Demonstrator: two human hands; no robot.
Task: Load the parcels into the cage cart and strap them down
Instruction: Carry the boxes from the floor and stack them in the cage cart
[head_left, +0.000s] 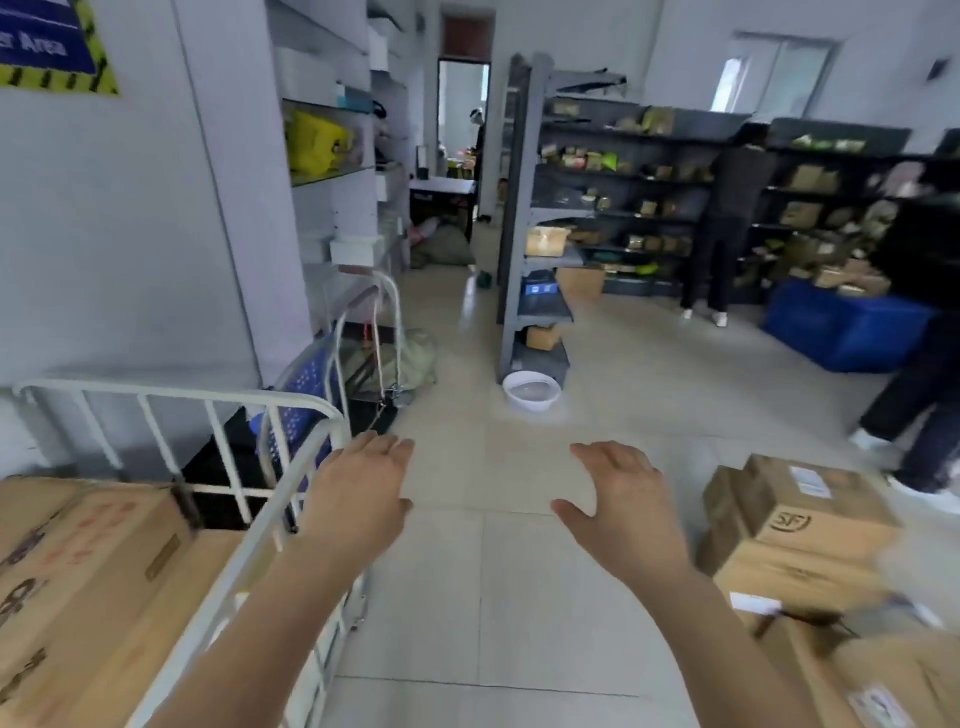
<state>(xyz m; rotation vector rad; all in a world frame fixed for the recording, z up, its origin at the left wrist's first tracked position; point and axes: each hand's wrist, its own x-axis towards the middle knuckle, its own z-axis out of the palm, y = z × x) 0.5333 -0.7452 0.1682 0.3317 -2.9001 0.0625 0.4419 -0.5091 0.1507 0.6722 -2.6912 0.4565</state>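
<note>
1. Far left: loaded parcels (88, 561) sit inside the white cage cart (291, 467).
2. Left hand (358, 499) hovers just beside the cart's rail, fingers spread, holding nothing.
3. Right hand (618, 499) is also flat and empty over the floor (493, 597).
4. Stacked parcels (800, 525) stand right of it, near, not touching.

Brown cardboard parcels (78, 566) inside white cage cart (291, 499) — more parcels stacked (800, 525) on floor

Tiled floor (519, 597), dark shelving (623, 208)
</note>
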